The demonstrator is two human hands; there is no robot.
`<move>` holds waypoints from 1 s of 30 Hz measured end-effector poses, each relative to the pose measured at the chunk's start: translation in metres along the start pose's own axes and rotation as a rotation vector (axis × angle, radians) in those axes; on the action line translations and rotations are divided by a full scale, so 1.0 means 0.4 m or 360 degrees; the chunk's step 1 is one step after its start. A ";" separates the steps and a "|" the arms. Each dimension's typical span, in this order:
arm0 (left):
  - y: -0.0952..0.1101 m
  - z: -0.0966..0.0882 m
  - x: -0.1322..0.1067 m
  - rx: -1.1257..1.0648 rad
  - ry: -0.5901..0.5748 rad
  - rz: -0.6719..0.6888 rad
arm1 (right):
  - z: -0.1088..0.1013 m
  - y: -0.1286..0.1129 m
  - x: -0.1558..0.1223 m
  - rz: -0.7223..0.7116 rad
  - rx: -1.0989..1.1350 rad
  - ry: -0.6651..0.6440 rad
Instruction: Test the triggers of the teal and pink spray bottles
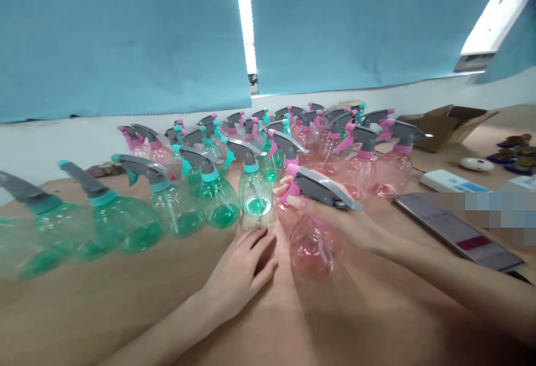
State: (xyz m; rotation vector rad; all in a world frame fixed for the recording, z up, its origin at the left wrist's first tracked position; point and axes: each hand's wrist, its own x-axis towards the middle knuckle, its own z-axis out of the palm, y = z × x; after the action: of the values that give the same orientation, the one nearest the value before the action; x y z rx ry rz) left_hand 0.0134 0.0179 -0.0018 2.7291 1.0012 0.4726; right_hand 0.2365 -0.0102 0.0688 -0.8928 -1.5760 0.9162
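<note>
My right hand [335,218] is wrapped round the neck and trigger of a pink spray bottle [312,251] with a grey and pink head, which stands upright near the front. Fingers lightly spread, my left hand [245,263] lies on the wooden table [167,304] and holds nothing. Just beyond its fingertips is a pale green spray bottle [253,190] with a turquoise collar. A darker green spray bottle [220,201] stands left of that one. Behind my right hand is another pink spray bottle [362,173].
Green spray bottles [125,224] run along the left side, with several rows of pink and green ones behind. On the right lie a phone [460,232], a white box [454,182], a white mouse [476,164] and an open cardboard box [446,126]. A blue curtain [125,37] hangs behind.
</note>
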 end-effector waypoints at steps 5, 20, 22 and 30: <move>0.004 0.007 0.000 0.0023 -0.0010 0.0012 | -0.002 0.009 0.008 0.0050 -0.0031 0.0002; 0.001 0.013 0.001 0.0005 -0.0012 0.0018 | 0.028 -0.010 0.026 0.0056 -0.0121 0.0015; 0.002 0.013 0.001 0.0015 -0.0014 0.0023 | 0.028 -0.009 0.025 0.0068 -0.0121 0.0011; 0.002 0.015 0.002 0.0025 0.0014 0.0051 | 0.027 0.006 0.028 0.0024 -0.0249 0.0119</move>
State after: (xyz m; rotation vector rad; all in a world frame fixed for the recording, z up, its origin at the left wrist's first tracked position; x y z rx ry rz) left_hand 0.0167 0.0175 -0.0069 2.7635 0.9684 0.4841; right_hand 0.2244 -0.0003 0.0694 -1.0381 -1.5939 0.7689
